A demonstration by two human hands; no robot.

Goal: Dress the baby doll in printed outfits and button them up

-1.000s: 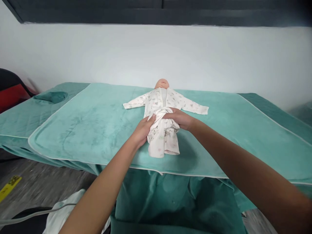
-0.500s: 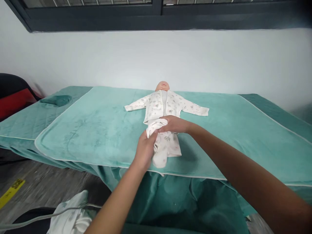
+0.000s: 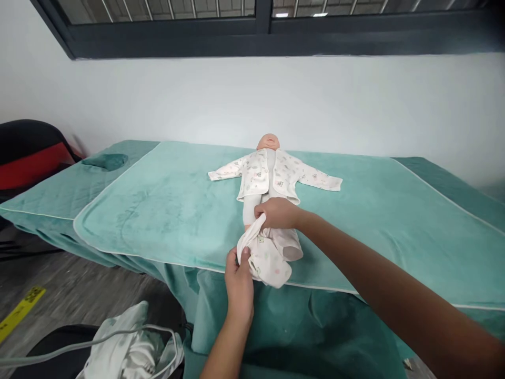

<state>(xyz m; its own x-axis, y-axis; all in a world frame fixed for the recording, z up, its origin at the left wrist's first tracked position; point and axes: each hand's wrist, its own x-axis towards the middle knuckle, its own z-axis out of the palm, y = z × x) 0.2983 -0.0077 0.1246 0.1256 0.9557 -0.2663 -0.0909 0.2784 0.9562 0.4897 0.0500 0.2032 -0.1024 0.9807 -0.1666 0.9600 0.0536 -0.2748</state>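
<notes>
A baby doll (image 3: pixel 268 142) lies on its back, head toward the wall, in an open white printed jacket (image 3: pixel 254 173) with the sleeves spread. Down at its lower legs, white printed baby pants (image 3: pixel 272 263) are bunched. My left hand (image 3: pixel 239 276) pinches the waistband edge on the left, near the bed's front edge. My right hand (image 3: pixel 278 213) grips the same waistband higher up, over the doll's legs. The doll's left-side leg (image 3: pixel 251 209) shows pale above the pants; the other leg is mostly hidden behind my right hand and the cloth.
A green velvet cover (image 3: pixel 158 210) lies over the bed, with a face hole (image 3: pixel 105 161) at the left end. Crumpled white cloth (image 3: pixel 130 347) and a grey cable (image 3: pixel 94 341) are at lower left. A black and red chair (image 3: pixel 35 158) stands beside the bed.
The pants have come down from the doll's hips and thighs toward its feet. My left hand has moved nearer the bed's front edge; the view has shifted slightly.
</notes>
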